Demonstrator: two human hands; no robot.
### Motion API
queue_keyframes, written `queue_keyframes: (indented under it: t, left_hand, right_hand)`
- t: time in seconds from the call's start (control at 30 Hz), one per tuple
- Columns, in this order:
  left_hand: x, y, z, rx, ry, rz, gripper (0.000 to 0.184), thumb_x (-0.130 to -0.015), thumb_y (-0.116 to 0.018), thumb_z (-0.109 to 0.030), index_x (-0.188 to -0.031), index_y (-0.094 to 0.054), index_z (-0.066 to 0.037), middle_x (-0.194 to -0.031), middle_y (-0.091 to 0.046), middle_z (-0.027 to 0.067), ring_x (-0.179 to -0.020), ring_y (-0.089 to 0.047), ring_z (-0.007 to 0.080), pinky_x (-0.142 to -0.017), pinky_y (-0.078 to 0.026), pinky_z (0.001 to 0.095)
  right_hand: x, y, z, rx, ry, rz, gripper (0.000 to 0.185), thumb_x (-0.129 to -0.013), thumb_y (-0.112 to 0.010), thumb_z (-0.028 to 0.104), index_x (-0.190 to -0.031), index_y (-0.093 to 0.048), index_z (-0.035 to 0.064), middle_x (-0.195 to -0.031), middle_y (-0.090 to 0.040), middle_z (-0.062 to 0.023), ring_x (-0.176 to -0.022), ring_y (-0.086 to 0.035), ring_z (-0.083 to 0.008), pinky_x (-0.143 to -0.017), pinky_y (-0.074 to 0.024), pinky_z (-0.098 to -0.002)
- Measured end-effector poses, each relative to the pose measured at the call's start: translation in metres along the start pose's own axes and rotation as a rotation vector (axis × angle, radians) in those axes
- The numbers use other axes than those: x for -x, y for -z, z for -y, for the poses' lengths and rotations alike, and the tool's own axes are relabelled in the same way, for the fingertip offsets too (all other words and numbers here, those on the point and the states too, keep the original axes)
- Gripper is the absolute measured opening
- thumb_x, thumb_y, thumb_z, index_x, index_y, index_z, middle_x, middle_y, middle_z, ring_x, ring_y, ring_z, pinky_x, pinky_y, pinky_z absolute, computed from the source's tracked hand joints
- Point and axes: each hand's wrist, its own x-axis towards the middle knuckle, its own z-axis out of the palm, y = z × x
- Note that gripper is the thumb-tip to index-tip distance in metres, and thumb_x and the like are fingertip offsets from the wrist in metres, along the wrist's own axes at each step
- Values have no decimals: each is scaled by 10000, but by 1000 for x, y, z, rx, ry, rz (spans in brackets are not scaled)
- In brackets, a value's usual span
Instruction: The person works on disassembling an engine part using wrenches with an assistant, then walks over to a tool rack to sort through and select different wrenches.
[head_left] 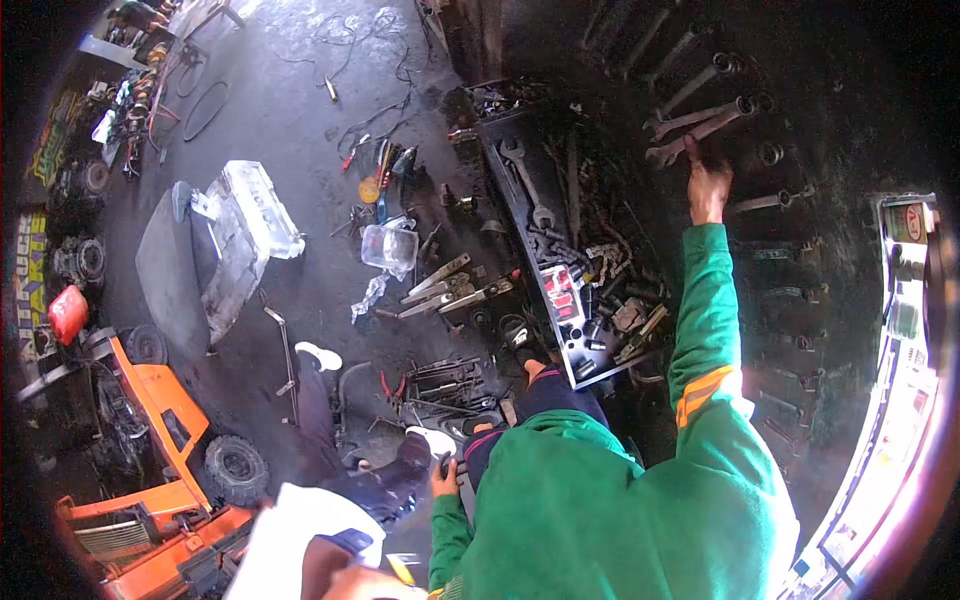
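My right hand (708,187) reaches up to the wall of hanging wrenches, with a finger stretched out at the lower end of a large combination wrench (716,123). Another wrench (688,120) hangs right beside it. I cannot see the hand closed round either one. Low down near my leg, my left hand (445,481) has its fingers closed on a dark and grey thing (464,484), too small and partly hidden to name. Ahead of my body, an open drawer (520,235) holds a double open-ended wrench (527,182), sockets and other loose tools.
Pliers and metal tools (465,290), a clear plastic container (388,249) and an opened tool case (445,385) lie on the floor. A seat-like object (215,250) and an orange vehicle (165,400) stand left. Another person in a white shirt (290,540) is close at lower left.
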Motion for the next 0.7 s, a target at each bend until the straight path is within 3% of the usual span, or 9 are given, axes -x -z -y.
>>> queue_keyframes:
  t: [0.07, 0.1, 0.17, 0.23, 0.3, 0.47, 0.6, 0.67, 0.7]
  left_hand:
    - [-6, 1, -1, -42, -39, 24, 381, -1002, -593, -272, -1356, -528, -147, -1061, -722, 79, -800, -717, 191, -544, -471, 256]
    - [-3, -3, -13, -3, -35, 18, 369, -981, -631, -253, -1325, -571, -133, -1042, -723, 76, -785, -717, 153, -530, -474, 250]
    - [-2, -6, -18, -4, -26, 8, 371, -980, -631, -252, -1326, -570, -134, -1036, -722, 73, -784, -718, 153, -529, -473, 246]
    - [-2, -6, -19, -3, -22, 4, 370, -977, -634, -251, -1323, -575, -135, -1026, -722, 69, -783, -717, 151, -528, -469, 240]
    - [-3, -6, -16, 2, -27, 5, 364, -974, -640, -249, -1316, -585, -136, -1010, -722, 65, -783, -714, 147, -526, -463, 231]
    - [-14, 1, 5, 1, -152, 28, 353, -955, -675, -228, -1280, -616, -102, -1007, -722, 67, -769, -688, 134, -525, -477, 234]
    - [-18, -3, 9, 28, -181, 15, 340, -958, -668, -198, -1274, -620, -80, -1015, -713, 98, -785, -671, 137, -591, -510, 242]
    - [-22, -5, 8, 12, -213, 39, 334, -962, -660, -184, -1273, -618, -70, -1013, -710, 111, -792, -670, 141, -614, -517, 248]
    - [-24, -9, 5, 23, -206, 48, 334, -964, -657, -185, -1274, -614, -67, -1008, -711, 107, -788, -671, 142, -610, -515, 251]
  right_hand:
    - [11, 0, 38, 29, -3, -40, 418, -843, -812, 285, -999, -675, -78, -1020, -704, -121, -920, -610, -213, -849, -469, -358]
    - [16, 0, 59, 33, -40, -72, 425, -840, -815, 292, -996, -675, -78, -1023, -704, -121, -925, -611, -213, -849, -472, -360]
    - [16, 14, 39, 99, 15, 28, 457, -840, -814, 309, -1029, -670, -81, -1057, -699, -130, -959, -611, -219, -874, -471, -356]
    - [19, 23, 32, 116, -49, 67, 618, -829, -802, 393, -1128, -610, -113, -1146, -653, -187, -1043, -590, -265, -950, -442, -371]
    - [29, 25, 79, 77, -230, 45, 911, -806, -779, 543, -1292, -495, -174, -1290, -568, -292, -1177, -548, -351, -1077, -384, -407]
    - [24, 23, 50, 32, -314, 49, 1092, -751, -757, 664, -1373, -416, -166, -1352, -527, -299, -1278, -496, -346, -1109, -352, -393]
    - [34, 15, 105, 57, -380, -12, 892, -826, -782, 491, -1367, -441, -131, -1383, -528, -211, -1254, -503, -283, -1065, -386, -361]
    - [33, 7, 99, -150, -482, 26, 1004, -822, -744, 570, -1421, -368, -142, -1440, -461, -257, -1345, -432, -333, -1136, -317, -385]
    - [33, 5, 87, -94, -442, 27, 1027, -827, -735, 579, -1440, -336, -142, -1458, -438, -267, -1368, -407, -338, -1152, -294, -390]
